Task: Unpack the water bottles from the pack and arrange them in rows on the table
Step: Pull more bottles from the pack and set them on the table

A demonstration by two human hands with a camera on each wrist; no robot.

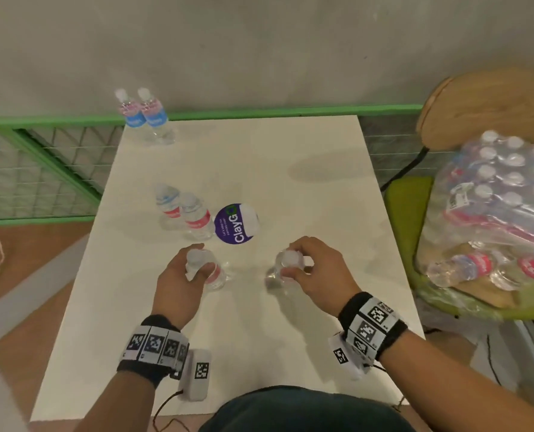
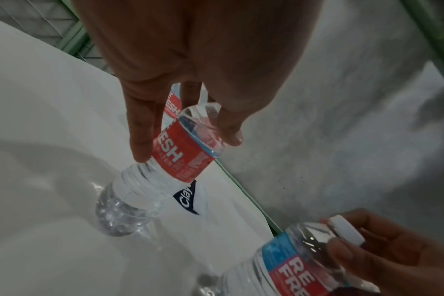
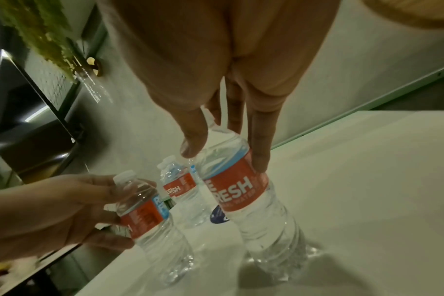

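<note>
Near the table's (image 1: 290, 338) front, each hand, left (image 1: 178, 275) and right (image 1: 318, 269), gripped a bottle (both upright) mid-placement; next, probably, release and reach for the pack (image 1: 496, 194).

We see clear bottles (image 1: 197, 218) with red-and-blue labels and white caps, a white bench (image 1: 290, 157), and a purple sticker (image 1: 233, 226).
</note>
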